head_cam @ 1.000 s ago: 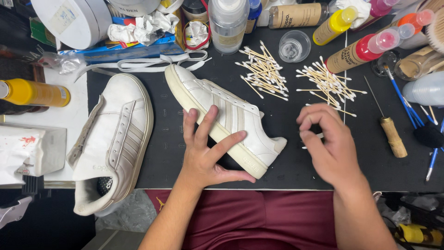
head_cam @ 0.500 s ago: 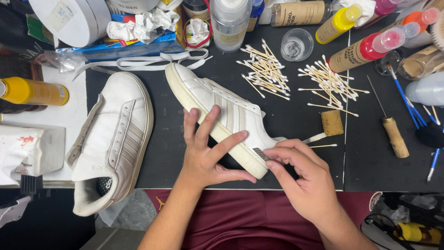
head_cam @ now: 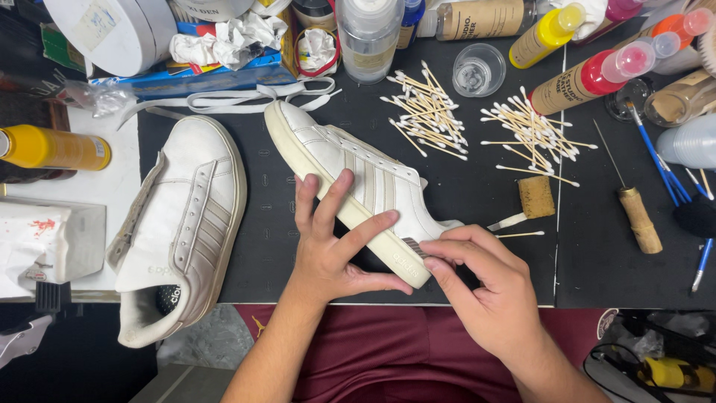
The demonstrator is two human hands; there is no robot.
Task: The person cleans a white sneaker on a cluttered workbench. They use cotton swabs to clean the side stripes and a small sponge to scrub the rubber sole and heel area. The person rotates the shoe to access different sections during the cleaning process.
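- While the left hand [head_cam: 328, 250] lies spread over the white sneaker [head_cam: 350, 183], its fingers fan across the striped side panel and its thumb hooks under the sole edge near the heel.
- That sneaker rests on its side on the black work mat [head_cam: 477, 231], toe pointing toward the far left and heel toward the person, sole edge facing left.
- At the heel, the right hand [head_cam: 488, 291] has its fingers curled together, fingertips touching the heel end of the shoe; whether they pinch anything small there is too hidden to tell.
- A second white sneaker [head_cam: 183, 231] sits upright to the left, half on the mat and half over its edge, well apart from both hands.
- White laces [head_cam: 246, 97] lie loose just beyond the two shoes' toes.
- Two scattered heaps of cotton swabs [head_cam: 429, 116] lie on the mat beyond the held shoe.
- A small brown sponge block [head_cam: 535, 196] lies just right of the shoe, with a white-handled tool beside it.
- A wooden-handled awl [head_cam: 638, 216] lies farther right, near blue brushes [head_cam: 660, 160].
- Bottles stand along the far edge, among them a yellow squeeze bottle [head_cam: 544, 33] and a clear plastic cup [head_cam: 478, 69].
- A yellow bottle [head_cam: 52, 148] lies on its side at the far left.
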